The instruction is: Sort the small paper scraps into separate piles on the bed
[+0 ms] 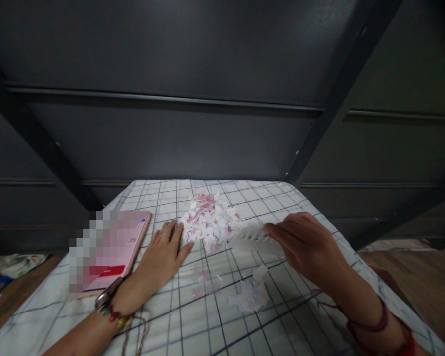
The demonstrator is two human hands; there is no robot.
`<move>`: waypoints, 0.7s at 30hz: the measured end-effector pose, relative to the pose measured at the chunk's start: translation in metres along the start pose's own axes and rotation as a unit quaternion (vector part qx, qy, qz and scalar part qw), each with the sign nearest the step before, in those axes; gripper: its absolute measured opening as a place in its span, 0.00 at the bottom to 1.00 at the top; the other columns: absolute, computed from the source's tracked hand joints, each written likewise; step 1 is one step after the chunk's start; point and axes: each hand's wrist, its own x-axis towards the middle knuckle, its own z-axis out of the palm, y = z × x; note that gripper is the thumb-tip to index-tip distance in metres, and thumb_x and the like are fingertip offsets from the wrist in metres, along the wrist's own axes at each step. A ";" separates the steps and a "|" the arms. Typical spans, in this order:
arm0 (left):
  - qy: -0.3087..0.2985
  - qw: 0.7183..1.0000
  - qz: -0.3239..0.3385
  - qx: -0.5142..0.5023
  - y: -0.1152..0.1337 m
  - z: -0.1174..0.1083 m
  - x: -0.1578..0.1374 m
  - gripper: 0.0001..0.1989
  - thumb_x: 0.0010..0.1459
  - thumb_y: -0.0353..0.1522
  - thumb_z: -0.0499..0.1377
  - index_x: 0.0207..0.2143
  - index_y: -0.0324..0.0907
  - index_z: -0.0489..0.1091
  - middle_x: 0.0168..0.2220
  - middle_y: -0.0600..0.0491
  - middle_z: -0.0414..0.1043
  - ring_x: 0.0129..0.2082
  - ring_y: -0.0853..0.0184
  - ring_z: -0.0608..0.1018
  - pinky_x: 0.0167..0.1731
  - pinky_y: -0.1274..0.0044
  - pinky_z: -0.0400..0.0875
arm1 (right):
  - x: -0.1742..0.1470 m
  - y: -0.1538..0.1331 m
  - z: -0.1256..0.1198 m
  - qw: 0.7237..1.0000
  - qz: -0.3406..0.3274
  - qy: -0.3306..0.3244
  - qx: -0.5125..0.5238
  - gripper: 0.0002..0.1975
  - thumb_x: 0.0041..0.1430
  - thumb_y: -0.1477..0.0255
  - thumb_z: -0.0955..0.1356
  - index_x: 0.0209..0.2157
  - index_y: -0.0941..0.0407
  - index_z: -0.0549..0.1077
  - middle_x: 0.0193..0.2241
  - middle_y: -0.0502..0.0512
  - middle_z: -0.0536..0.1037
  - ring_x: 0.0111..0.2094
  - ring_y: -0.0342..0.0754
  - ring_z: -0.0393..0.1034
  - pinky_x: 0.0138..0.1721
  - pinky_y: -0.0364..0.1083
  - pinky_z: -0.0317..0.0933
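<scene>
Tablecloth (292, 309); strip (255, 241) in pinched right hand (309, 243)

We cannot see much of the pink, flat rectangular slab's (140, 236) face, since pixel blocks cover it. Blur softens the white, slotted strip (252, 240), and the grip of the right hand (307, 244) hides one end. We find any marks on the heaped white-and-pink scraps (211, 220) too small to read. The bottom edge cuts off the white, dark-gridded worktop (185, 326) and both forearms (367, 302).

2 hands (165, 252) (307, 243), 3 scrap piles (210, 220) (212, 286) (251, 295), 1 white strip (254, 240), 1 watch (109, 293)
</scene>
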 end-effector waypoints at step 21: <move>0.000 1.000 0.004 0.009 0.001 -0.001 0.001 0.28 0.61 0.43 0.45 0.56 0.31 0.57 0.58 0.33 0.55 0.58 0.48 0.59 0.54 0.58 0.55 | 0.006 -0.010 0.003 0.999 -0.024 0.038 0.025 0.10 0.56 0.84 0.61 0.38 0.60 0.69 0.23 0.52 0.73 0.26 0.44 0.61 0.30 0.46 0.57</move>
